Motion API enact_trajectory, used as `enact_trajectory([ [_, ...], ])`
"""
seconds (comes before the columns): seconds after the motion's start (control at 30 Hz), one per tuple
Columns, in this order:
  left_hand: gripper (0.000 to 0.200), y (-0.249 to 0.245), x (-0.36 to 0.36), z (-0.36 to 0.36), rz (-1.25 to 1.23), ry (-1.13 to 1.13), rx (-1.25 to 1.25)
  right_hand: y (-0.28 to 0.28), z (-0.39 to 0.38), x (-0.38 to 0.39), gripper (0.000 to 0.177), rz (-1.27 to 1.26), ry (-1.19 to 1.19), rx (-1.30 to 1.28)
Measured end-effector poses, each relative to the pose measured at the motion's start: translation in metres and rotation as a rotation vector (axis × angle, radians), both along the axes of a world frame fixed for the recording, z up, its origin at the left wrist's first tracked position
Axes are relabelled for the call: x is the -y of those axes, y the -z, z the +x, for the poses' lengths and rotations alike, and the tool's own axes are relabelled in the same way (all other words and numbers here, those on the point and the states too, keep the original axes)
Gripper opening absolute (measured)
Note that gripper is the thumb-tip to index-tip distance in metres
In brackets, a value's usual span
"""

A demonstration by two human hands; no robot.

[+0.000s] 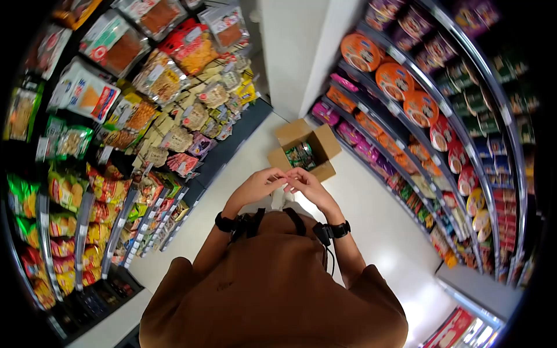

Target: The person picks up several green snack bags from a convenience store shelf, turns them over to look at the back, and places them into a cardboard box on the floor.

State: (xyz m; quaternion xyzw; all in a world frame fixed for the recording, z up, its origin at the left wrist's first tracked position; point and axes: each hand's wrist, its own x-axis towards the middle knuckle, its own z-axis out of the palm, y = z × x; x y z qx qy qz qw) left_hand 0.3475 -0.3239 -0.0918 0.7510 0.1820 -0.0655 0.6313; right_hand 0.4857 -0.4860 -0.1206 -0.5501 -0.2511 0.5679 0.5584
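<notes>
In front of my body, my left hand (260,185) and my right hand (308,184) meet at the fingertips. The fingers of both are bent and pinched together; whatever is between them, if anything, is too small to make out. Just beyond them on the floor stands an open cardboard box (324,142) with its flaps folded outward. Inside it lie several packages in dark green and mixed colours (300,155).
Snack shelves (203,188) with hanging bags rise on the left. On the right, curved shelves (400,139) carry instant noodle cups and bowls. A white pillar (290,58) stands behind the box, and the pale floor (383,232) runs between the shelves.
</notes>
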Motion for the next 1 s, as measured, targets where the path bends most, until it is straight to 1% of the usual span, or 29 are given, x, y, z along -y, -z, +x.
enact_trajectory([
  [0.1, 0.024, -0.004, -0.004, -0.020, 0.013, -0.083, 0.030, -0.002, -0.004, -0.016, 0.020, 0.019, -0.086, 0.012],
  [0.17, 0.024, -0.006, -0.011, -0.035, 0.007, -0.137, -0.002, -0.002, -0.012, -0.032, 0.021, 0.031, -0.139, 0.020],
  [0.2, 0.024, 0.005, -0.015, -0.042, 0.043, -0.167, 0.068, 0.000, -0.014, -0.038, 0.021, 0.030, -0.169, 0.039],
  [0.23, 0.024, 0.001, -0.018, -0.047, 0.053, -0.192, 0.082, 0.000, -0.016, -0.047, 0.021, 0.030, -0.200, 0.057],
  [0.3, 0.025, -0.006, -0.032, -0.064, 0.011, -0.245, 0.043, -0.003, -0.027, -0.068, 0.022, 0.008, -0.232, 0.050],
  [0.43, 0.026, 0.001, -0.067, -0.097, 0.032, -0.336, 0.131, -0.016, -0.051, -0.122, 0.020, -0.035, -0.317, 0.084],
  [0.5, 0.026, 0.000, -0.091, -0.122, 0.051, -0.383, 0.134, -0.013, -0.069, -0.157, 0.020, 0.019, -0.375, 0.098],
  [0.57, 0.028, -0.004, -0.117, -0.149, 0.008, -0.429, 0.141, -0.019, -0.090, -0.196, 0.020, 0.025, -0.429, 0.130],
  [0.63, 0.028, -0.005, -0.139, -0.171, 0.032, -0.475, 0.158, -0.021, -0.107, -0.228, 0.020, 0.029, -0.516, 0.186],
  [0.7, 0.028, -0.006, -0.166, -0.200, 0.054, -0.523, 0.179, -0.029, -0.132, -0.262, 0.020, 0.030, -0.557, 0.175],
  [0.77, 0.026, -0.009, -0.190, -0.226, 0.066, -0.560, 0.186, -0.035, -0.157, -0.295, 0.026, 0.044, -0.600, 0.176],
  [0.83, 0.024, -0.013, -0.208, -0.250, 0.038, -0.606, 0.171, -0.034, -0.176, -0.322, 0.024, 0.068, -0.646, 0.171],
  [0.9, 0.024, -0.016, -0.221, -0.271, 0.067, -0.663, 0.158, -0.036, -0.196, -0.347, 0.022, 0.110, -0.684, 0.134],
  [1.0, 0.022, -0.024, -0.232, -0.296, 0.005, -0.736, 0.169, -0.043, -0.221, -0.373, 0.020, 0.144, -0.729, 0.119],
])
